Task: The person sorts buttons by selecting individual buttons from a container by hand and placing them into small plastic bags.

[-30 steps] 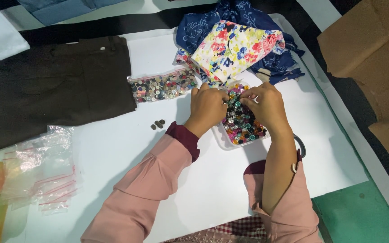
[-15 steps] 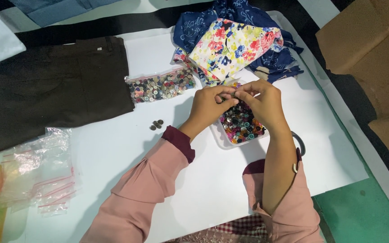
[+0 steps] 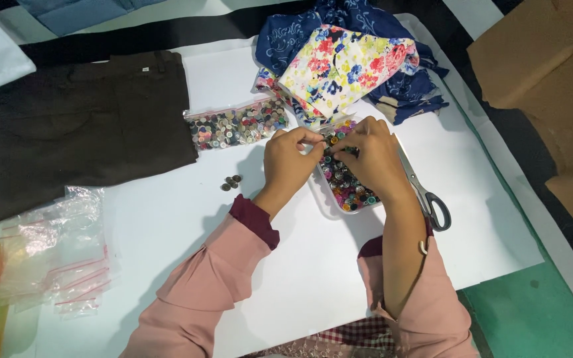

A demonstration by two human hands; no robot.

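Observation:
Both hands hover over a clear bag of mixed coloured buttons (image 3: 347,187) lying on the white sheet (image 3: 247,265). My left hand (image 3: 291,161) pinches at the bag's upper edge with thumb and forefinger. My right hand (image 3: 368,156) meets it fingertip to fingertip over the buttons, covering the bag's top; something small seems pinched between the fingers, but I cannot make it out. A second zip bag of buttons (image 3: 237,126) lies to the left. A few loose dark buttons (image 3: 231,182) sit on the sheet near my left wrist.
Scissors (image 3: 426,192) lie just right of my right hand. Dark brown trousers (image 3: 81,126) are spread at the left. Floral and blue fabrics (image 3: 349,63) are heaped at the top. Empty clear zip bags (image 3: 54,245) lie at lower left. Cardboard (image 3: 545,73) sits at the right.
Both hands have stayed over the button bag, with the fingertips drawing closer together at its top edge. The view has shifted slightly.

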